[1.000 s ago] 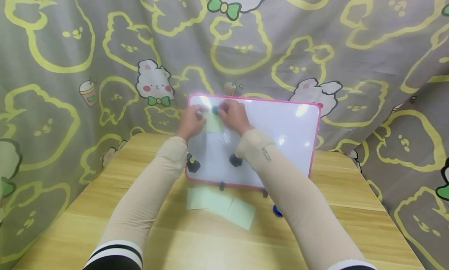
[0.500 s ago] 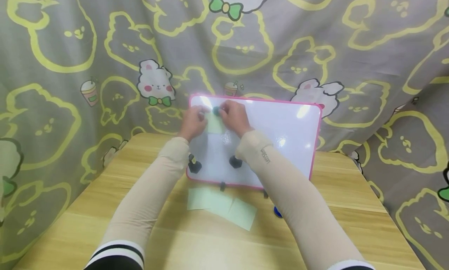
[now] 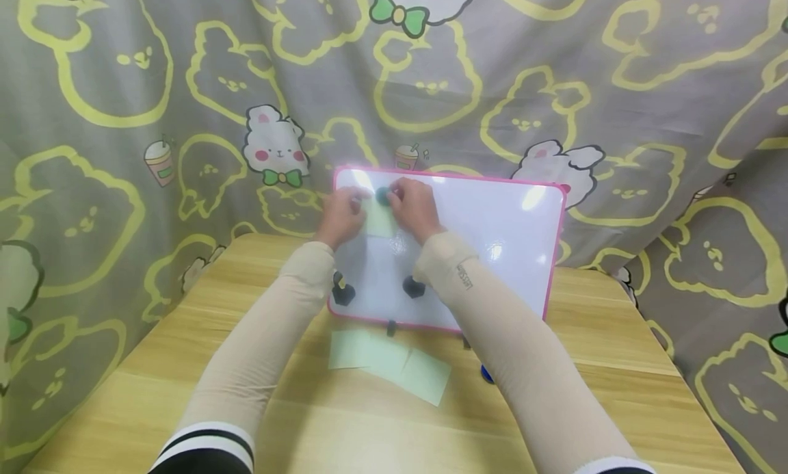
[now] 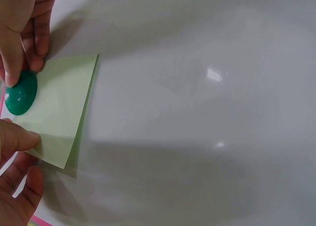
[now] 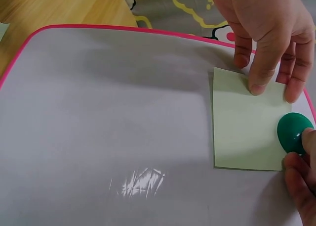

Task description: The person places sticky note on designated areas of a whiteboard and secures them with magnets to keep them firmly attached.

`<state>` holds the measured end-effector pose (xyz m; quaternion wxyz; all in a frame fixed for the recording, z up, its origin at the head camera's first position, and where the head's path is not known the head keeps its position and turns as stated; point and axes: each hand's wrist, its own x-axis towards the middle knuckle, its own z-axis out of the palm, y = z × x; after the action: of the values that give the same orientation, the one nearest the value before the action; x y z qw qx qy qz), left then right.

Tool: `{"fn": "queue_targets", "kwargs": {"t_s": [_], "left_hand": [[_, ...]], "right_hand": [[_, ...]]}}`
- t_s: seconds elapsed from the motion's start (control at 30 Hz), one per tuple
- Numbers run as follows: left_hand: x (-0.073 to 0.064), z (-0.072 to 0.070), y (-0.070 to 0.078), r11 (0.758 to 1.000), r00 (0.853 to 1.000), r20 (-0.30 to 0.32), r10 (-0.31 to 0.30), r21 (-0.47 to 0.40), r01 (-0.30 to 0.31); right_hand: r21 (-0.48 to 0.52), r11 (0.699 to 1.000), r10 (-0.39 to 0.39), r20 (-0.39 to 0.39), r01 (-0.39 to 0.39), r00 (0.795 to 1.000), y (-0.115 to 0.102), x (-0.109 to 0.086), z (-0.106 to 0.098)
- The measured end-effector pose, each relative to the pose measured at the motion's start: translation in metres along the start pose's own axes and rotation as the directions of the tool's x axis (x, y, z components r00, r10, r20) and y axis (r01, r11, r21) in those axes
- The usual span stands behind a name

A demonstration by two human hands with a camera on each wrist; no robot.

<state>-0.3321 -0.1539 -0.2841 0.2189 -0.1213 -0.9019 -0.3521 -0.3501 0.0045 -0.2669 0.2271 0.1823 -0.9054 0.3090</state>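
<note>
A pale green paper note (image 3: pixel 380 219) lies against a whiteboard (image 3: pixel 480 248) with a pink rim, near its upper left corner. My left hand (image 3: pixel 343 216) pinches the note's left edge, its thumb on the front in the left wrist view. My right hand (image 3: pixel 417 207) grips a round, glossy green magnet (image 5: pixel 292 132) at the note's top edge. The magnet overlaps the paper there, and part of it is hidden by my right fingers. In the left wrist view, the note's free lower edge (image 4: pixel 81 110) stands slightly off the board.
Several overlapping pale green notes (image 3: pixel 388 356) lie on the wooden table (image 3: pixel 345 426) before the board. A blue round object (image 3: pixel 488 373) is partly hidden by the right sleeve. Dark clips or feet (image 3: pixel 391 328) show at the board's bottom rim. A patterned curtain (image 3: pixel 320 63) hangs behind.
Both hands stay at the note with the same holds. The head view has shifted slightly, and a little more of the magnet shows between the hands.
</note>
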Motion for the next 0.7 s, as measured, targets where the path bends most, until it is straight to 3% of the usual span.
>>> {"fn": "queue_targets", "kwargs": {"t_s": [0.23, 0.7], "left_hand": [[-0.0015, -0.0009, 0.0019, 1.000, 1.000, 0.009, 0.002, 0.016, -0.002], [-0.0024, -0.0016, 0.0024, 1.000, 1.000, 0.014, -0.006, 0.009, 0.005]], "right_hand": [[-0.011, 1.000, -0.023, -0.037, 0.022, 0.999, 0.0019, 0.0006, 0.0029], [-0.006, 1.000, -0.020, -0.028, 0.020, 0.999, 0.0027, 0.0018, 0.0049]]}}
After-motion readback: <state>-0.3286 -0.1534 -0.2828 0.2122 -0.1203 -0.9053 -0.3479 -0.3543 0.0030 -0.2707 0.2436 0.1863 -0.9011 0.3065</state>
